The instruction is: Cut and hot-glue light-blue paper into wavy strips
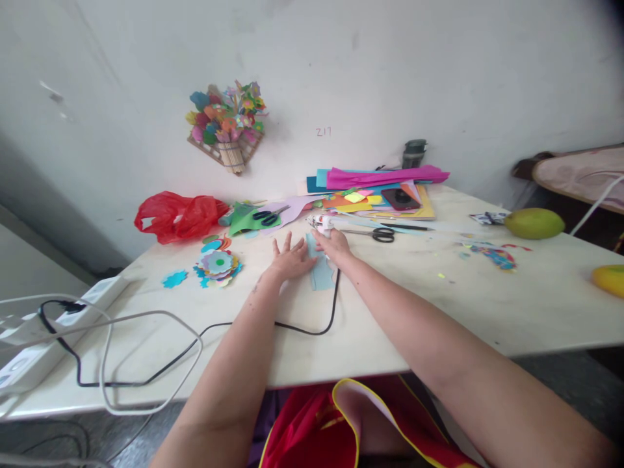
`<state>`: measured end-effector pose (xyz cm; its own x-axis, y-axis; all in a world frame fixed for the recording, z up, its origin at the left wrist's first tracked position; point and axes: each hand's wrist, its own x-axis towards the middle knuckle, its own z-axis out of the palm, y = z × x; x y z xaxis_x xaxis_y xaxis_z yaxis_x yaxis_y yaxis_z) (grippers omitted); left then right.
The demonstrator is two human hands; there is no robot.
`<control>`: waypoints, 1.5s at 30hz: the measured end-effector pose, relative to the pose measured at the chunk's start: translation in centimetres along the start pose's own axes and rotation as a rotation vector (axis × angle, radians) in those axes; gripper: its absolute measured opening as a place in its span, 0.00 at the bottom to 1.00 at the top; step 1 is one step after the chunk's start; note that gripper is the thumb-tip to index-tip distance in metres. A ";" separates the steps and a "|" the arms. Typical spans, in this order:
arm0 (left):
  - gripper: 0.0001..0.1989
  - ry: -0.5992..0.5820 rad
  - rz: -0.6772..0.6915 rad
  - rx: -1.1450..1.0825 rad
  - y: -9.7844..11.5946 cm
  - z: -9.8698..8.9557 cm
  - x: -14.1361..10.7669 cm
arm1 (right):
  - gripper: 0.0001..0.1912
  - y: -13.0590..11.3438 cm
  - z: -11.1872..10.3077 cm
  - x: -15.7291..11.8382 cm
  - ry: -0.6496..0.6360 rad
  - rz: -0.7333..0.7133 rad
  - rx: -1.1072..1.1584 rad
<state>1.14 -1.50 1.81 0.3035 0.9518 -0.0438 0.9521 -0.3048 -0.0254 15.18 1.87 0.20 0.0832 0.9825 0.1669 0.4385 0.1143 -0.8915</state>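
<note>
A light blue strip of paper (322, 276) lies on the table between my two hands. My left hand (291, 260) rests flat with its fingers spread, the thumb side touching the strip's left edge. Over the strip's upper right part lies my right hand (335, 246), fingers stretched to the left and partly hiding it. Just beyond those fingers is a white glue gun (322, 223); its lower part is hidden by the hand. A black cord (335, 299) comes out below my right hand. Black-handled scissors (383, 234) lie to the right of the glue gun.
Stacked paper flowers (217, 263), a red plastic bag (178, 216) and more scissors (267, 218) lie left. Coloured paper (385, 177) and a phone (400, 199) sit at the back. A mango (534, 223) is right. A power strip (92, 302) and loose cables run along the left edge.
</note>
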 end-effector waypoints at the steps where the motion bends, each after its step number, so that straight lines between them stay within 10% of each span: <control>1: 0.35 0.005 0.004 0.017 0.3 0.0 0.0 | 0.22 0.0 0.0 0.0 0.002 0.006 0.001; 15: 0.38 0.140 0.062 0.177 2.2 -0.3 -1.1 | 0.24 0.4 0.2 0.2 0.014 0.008 0.075; 28: 0.36 -0.156 -0.019 0.018 0.5 -2.1 -1.3 | 0.23 0.5 0.1 0.3 0.006 0.024 0.031; 45: 0.43 -0.060 -0.008 0.020 0.4 -0.7 -0.6 | 0.24 0.8 0.2 0.7 0.018 0.013 0.083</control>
<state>1.32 -2.20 2.55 0.2927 0.9506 -0.1033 0.9533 -0.2985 -0.0455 15.40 2.66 -0.51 0.1049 0.9811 0.1624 0.3617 0.1145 -0.9252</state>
